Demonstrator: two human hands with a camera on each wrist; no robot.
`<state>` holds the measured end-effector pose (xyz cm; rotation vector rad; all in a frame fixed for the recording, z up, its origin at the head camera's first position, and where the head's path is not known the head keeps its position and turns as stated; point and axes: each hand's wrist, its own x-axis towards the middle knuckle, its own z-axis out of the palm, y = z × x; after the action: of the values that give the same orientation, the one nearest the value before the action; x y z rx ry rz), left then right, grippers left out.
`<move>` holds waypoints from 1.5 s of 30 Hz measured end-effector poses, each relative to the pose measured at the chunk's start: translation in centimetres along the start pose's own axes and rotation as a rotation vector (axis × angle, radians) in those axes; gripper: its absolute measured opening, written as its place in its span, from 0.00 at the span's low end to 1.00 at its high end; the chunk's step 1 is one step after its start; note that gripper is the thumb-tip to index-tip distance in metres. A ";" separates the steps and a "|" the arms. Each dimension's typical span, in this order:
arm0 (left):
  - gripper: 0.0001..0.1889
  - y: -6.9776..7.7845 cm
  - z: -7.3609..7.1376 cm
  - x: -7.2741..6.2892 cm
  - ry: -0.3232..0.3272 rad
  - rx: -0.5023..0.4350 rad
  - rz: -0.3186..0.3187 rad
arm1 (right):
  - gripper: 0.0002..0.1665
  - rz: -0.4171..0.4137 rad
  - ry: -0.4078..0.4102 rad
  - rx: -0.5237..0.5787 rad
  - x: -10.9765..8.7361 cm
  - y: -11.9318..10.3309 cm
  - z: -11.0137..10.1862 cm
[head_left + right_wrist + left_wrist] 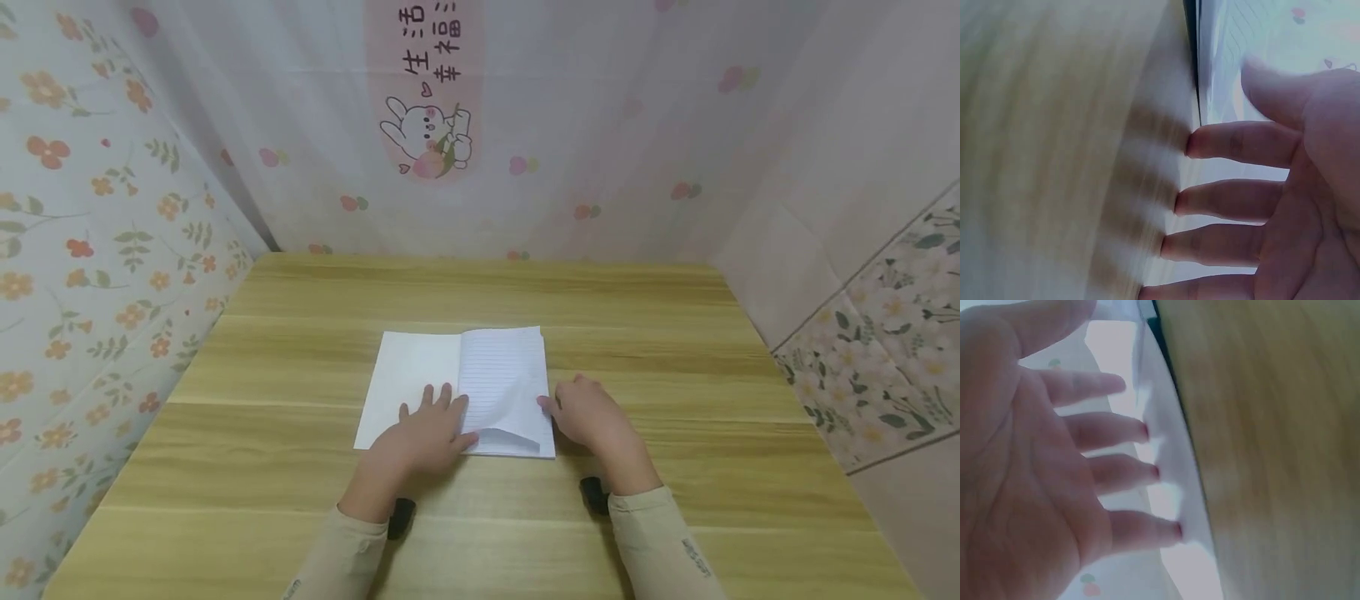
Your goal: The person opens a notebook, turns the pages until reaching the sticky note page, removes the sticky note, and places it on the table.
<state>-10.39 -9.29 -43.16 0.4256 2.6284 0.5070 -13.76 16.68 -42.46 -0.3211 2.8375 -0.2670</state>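
Note:
An open notebook (502,367) lies on the table, its left side blank and its right side ruled. The lower corner of a right-hand page (510,437) curls up off the sheets beneath. My left hand (422,435) rests with spread fingers on the blank side, its thumb reaching over the bottom of the ruled side. Those fingertips press the paper in the left wrist view. At the notebook's right edge is my right hand (592,411), its thumb (1272,87) over the paper. Its other fingers (1229,201) stretch down to the table beside the edge, apart from the thumb.
The wooden table (300,500) reaches back to a printed curtain (570,125). Floral cloth (112,275) hangs along the left side, and a flowered panel (885,358) along the right. A dark wrist-worn piece (594,495) shows at the right wrist, another (401,517) at the left.

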 end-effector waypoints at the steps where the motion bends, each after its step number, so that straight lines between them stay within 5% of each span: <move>1: 0.34 -0.2 0.0 0.0 -0.008 -0.015 0.013 | 0.23 -0.009 0.005 -0.004 0.0 0.1 0.0; 5: 0.34 -0.5 0.0 0.0 0.020 -0.088 0.039 | 0.20 -0.033 0.011 -0.025 0.0 0.2 0.2; 8: 0.42 -0.4 0.0 -0.3 0.159 -0.163 0.075 | 0.19 -0.037 0.007 -0.036 0.0 0.2 0.2; 10: 0.48 -0.1 -0.2 -0.5 0.310 -0.119 0.122 | 0.19 -0.030 0.006 -0.040 0.0 0.2 0.2; 14: 0.52 0.5 -0.6 -1.0 0.599 0.318 0.194 | 0.20 -0.029 0.013 -0.056 0.2 0.2 0.1; 17: 0.39 0.6 -0.8 -1.2 0.678 0.617 0.204 | 0.20 -0.023 0.015 -0.057 0.3 0.1 0.1; 20: 0.15 0.8 -0.7 -1.7 0.609 0.681 0.160 | 0.20 -0.016 0.012 -0.050 0.3 0.0 0.1; 23: 0.08 0.8 -0.4 -2.1 0.488 0.624 0.073 | 0.20 -0.013 0.002 -0.045 0.2 -0.1 0.1; 29: 0.27 0.4 0.0 -2.0 0.214 0.324 -0.007 | 0.20 -0.019 0.007 -0.055 0.2 -0.1 0.0; 32: 0.30 0.0 0.1 -1.7 0.138 0.226 -0.002 | 0.20 -0.023 -0.002 -0.060 0.2 0.0 0.0; 38: 0.36 -0.2 0.3 -1.3 0.057 0.098 -0.009 | 0.20 -0.028 -0.018 -0.041 0.1 0.1 -0.3; 45: 0.36 0.2 0.3 -1.0 0.037 0.107 -0.028 | 0.20 -0.016 -0.027 0.013 0.0 0.4 -0.1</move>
<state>-9.32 -9.38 -42.97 0.4152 2.7021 0.3701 -13.90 17.09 -42.45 -0.3422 2.8069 -0.2821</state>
